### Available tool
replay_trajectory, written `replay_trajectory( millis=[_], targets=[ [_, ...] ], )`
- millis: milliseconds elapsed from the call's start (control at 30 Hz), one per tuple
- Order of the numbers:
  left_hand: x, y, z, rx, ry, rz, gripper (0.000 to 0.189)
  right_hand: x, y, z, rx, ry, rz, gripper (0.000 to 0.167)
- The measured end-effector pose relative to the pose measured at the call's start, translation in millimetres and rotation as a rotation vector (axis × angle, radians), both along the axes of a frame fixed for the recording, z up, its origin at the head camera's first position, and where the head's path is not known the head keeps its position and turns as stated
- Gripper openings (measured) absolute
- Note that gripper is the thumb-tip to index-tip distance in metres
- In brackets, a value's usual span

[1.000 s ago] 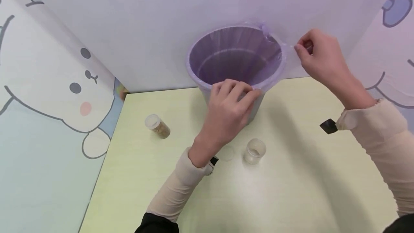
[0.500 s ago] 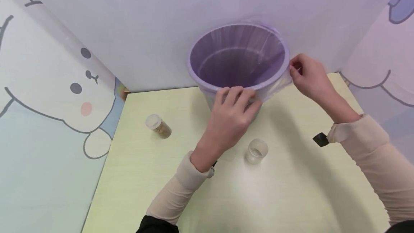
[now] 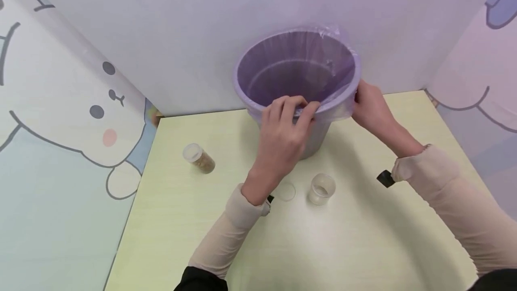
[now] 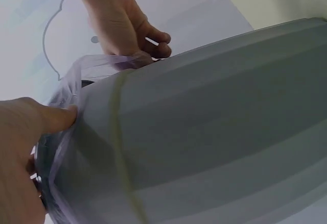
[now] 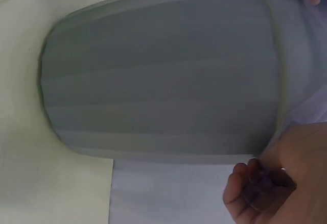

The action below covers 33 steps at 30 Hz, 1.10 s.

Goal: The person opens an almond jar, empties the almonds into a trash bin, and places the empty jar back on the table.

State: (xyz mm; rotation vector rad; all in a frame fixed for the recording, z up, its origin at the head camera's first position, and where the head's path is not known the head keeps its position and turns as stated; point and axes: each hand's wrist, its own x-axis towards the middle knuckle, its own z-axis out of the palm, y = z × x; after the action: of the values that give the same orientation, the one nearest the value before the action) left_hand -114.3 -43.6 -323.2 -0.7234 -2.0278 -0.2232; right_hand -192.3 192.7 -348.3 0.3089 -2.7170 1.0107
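Note:
A grey bin [image 3: 314,143] stands upright on the table, lined with a thin purple bin bag [image 3: 339,108] folded over its rim. My left hand [image 3: 281,140] grips the front rim through the bag, the thumb [image 4: 60,118] pressing the film outside in the left wrist view. At the right side of the rim, my right hand [image 3: 372,110] pinches the bag's edge. Its fingertips are hidden behind the film in the head view; in the right wrist view that hand [image 5: 286,183] has curled fingers beside the bin wall. A thin yellowish line [image 5: 282,66] runs round the bin below the rim.
Left of the bin is a small lidded jar [image 3: 199,158] with brownish contents. In front stand a small clear cup [image 3: 322,189] and a flat clear ring or lid [image 3: 286,191]. A pale wall [image 3: 181,35] rises close behind the bin.
My right hand has come down and left from beside the back of the rim, drawing the bag over the right edge. The left hand has stayed at the front rim.

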Motion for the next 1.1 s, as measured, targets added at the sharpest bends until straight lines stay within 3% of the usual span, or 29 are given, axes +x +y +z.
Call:
replay_trajectory(
  millis=[233,467,567,667,733,867,1100],
  targets=[
    [-2.3,1.6,-2.4,-0.003,0.017,0.012,0.020,5.0,1,3.1,-0.167,0.013,-0.125,0.025],
    [-1.5,-6.7,0.1,0.032,0.001,-0.016,0.023,7.5,4,18.8,-0.277,0.061,-0.151,0.035],
    [-0.3,-8.0,1.2,0.027,-0.005,-0.030,0.025,10.5,7,24.7,-0.299,0.109,-0.185,0.038],
    [0.8,-8.8,1.7,0.021,-0.002,-0.039,0.026,13.2,8,27.8,-0.322,0.213,-0.202,0.046],
    [1.6,-9.8,1.8,0.020,-0.001,-0.043,0.027,14.5,7,27.7,-0.334,0.307,-0.187,0.050],
    [3.9,-13.7,2.0,0.036,-0.005,-0.055,0.026,16.7,6,25.0,-0.300,0.469,-0.080,0.049],
    [5.2,-19.9,2.6,0.062,-0.012,-0.054,0.019,18.0,4,21.2,-0.241,0.582,0.082,0.039]
  ],
)
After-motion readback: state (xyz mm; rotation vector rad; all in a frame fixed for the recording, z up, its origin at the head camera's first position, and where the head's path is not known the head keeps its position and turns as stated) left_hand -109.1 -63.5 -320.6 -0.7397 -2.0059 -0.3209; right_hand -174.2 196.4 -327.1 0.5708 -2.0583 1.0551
